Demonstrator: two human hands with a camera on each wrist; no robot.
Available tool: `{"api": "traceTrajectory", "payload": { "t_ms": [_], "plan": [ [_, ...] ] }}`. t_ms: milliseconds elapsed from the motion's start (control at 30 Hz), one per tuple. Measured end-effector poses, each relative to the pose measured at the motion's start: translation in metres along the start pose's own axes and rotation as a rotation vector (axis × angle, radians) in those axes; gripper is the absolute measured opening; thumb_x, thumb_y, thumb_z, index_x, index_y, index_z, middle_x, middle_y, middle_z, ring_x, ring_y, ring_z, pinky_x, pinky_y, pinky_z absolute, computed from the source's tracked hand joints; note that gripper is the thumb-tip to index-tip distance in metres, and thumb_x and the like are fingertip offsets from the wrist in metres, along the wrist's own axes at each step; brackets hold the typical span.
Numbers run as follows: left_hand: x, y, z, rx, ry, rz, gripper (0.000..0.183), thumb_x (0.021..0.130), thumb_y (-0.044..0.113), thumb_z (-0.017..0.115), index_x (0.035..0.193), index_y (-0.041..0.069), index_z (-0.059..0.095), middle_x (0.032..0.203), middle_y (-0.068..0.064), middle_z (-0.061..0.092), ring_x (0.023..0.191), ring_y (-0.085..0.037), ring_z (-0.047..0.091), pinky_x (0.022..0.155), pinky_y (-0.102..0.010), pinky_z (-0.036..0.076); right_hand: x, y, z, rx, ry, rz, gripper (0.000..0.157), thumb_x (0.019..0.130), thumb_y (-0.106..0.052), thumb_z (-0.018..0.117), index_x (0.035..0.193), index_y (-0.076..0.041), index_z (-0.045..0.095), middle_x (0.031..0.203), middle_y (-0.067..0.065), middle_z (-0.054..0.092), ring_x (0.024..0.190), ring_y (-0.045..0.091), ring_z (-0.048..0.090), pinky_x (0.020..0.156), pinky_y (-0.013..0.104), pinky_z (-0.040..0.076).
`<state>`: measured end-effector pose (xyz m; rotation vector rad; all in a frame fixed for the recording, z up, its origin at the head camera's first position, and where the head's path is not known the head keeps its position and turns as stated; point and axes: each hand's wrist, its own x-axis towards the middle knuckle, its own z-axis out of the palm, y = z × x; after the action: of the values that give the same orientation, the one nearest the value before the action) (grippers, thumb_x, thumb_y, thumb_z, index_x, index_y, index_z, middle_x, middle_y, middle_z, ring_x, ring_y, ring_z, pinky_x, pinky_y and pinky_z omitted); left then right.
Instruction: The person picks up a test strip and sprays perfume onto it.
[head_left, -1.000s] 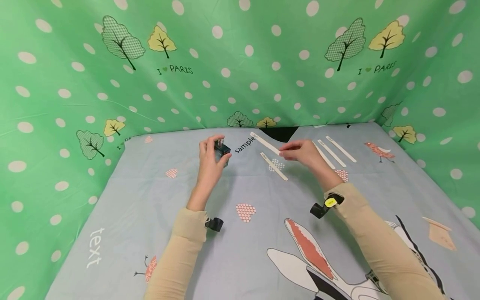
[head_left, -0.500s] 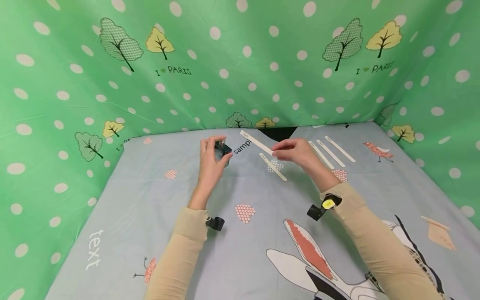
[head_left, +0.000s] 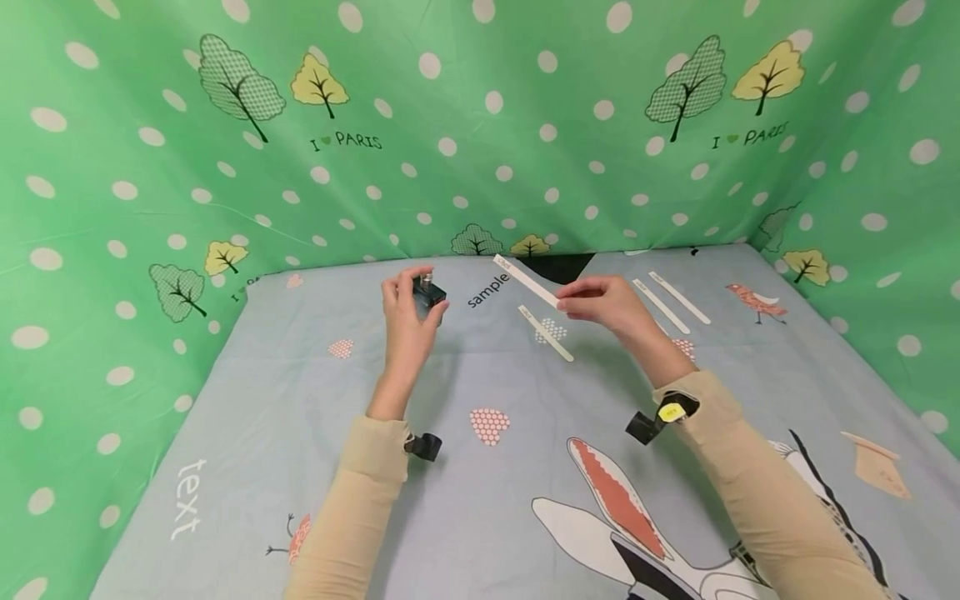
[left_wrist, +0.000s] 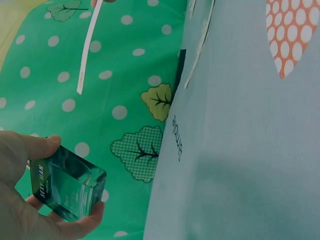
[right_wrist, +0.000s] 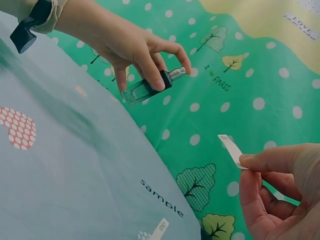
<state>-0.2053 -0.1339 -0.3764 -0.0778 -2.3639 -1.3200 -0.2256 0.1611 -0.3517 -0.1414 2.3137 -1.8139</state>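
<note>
In the head view my left hand (head_left: pixel 408 321) grips a dark teal glass perfume bottle (head_left: pixel 430 293) above the table. Its cap is off, and in the right wrist view my index fingertip rests on the metal spray nozzle (right_wrist: pixel 177 73). Lettering on the bottle (left_wrist: pixel 69 185) reads "SEXY MAN" in the left wrist view. My right hand (head_left: pixel 611 308) pinches one end of a white paper test strip (head_left: pixel 525 281) between thumb and fingers. The strip's free, printed end points up and left, apart from the bottle.
Another test strip (head_left: pixel 546 333) lies on the grey-blue cloth below the held one. More strips (head_left: pixel 678 297) lie to the right, partly behind my right hand. A green dotted curtain (head_left: pixel 420 167) closes off the table's back and sides.
My left hand has shifted left with the bottle over the last half second. The right hand with the strip went left first, then back right, so the gap between strip and bottle has widened.
</note>
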Motion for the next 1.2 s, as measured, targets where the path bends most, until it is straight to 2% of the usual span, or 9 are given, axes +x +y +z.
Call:
{"api": "traceTrajectory", "payload": {
  "t_ms": [267,600,800,1200],
  "plan": [
    [0.000,-0.004,-0.003,0.006,-0.001,-0.006,0.051,0.092,0.011,0.071,0.136,0.020,0.049,0.134,-0.018,0.037,0.131,-0.036,0.043,0.111,-0.052,0.042,-0.004,0.008,-0.012,0.017,0.043,0.021,0.037,0.088,-0.013,0.076,0.118,0.006,0.067,0.086,-0.013,0.071,0.082,0.002,0.069,0.079,0.020,0.059],
    [0.001,-0.007,-0.007,0.004,-0.003,-0.006,0.052,0.091,0.010,0.072,0.137,0.020,0.049,0.135,-0.018,0.036,0.132,-0.036,0.042,0.110,-0.052,0.042,-0.009,0.018,-0.026,0.012,0.067,0.034,0.044,0.089,-0.012,0.074,0.125,0.011,0.061,0.086,-0.020,0.068,0.080,-0.003,0.067,0.079,0.016,0.057],
    [0.001,-0.010,-0.008,0.004,0.001,-0.003,0.052,0.091,0.011,0.072,0.137,0.020,0.049,0.135,-0.018,0.036,0.132,-0.036,0.042,0.110,-0.052,0.042,-0.008,0.025,-0.031,0.016,0.077,0.029,0.044,0.089,-0.011,0.074,0.125,0.012,0.061,0.091,-0.018,0.065,0.080,-0.003,0.067,0.079,0.016,0.057],
    [0.000,-0.011,-0.009,0.001,-0.010,-0.009,0.052,0.092,0.010,0.071,0.137,0.021,0.048,0.136,-0.017,0.035,0.134,-0.035,0.041,0.110,-0.052,0.042,-0.013,0.033,-0.037,0.032,0.096,0.048,0.042,0.090,-0.010,0.073,0.124,0.011,0.061,0.085,-0.021,0.068,0.079,-0.004,0.067,0.077,0.014,0.057]
  ]
}}
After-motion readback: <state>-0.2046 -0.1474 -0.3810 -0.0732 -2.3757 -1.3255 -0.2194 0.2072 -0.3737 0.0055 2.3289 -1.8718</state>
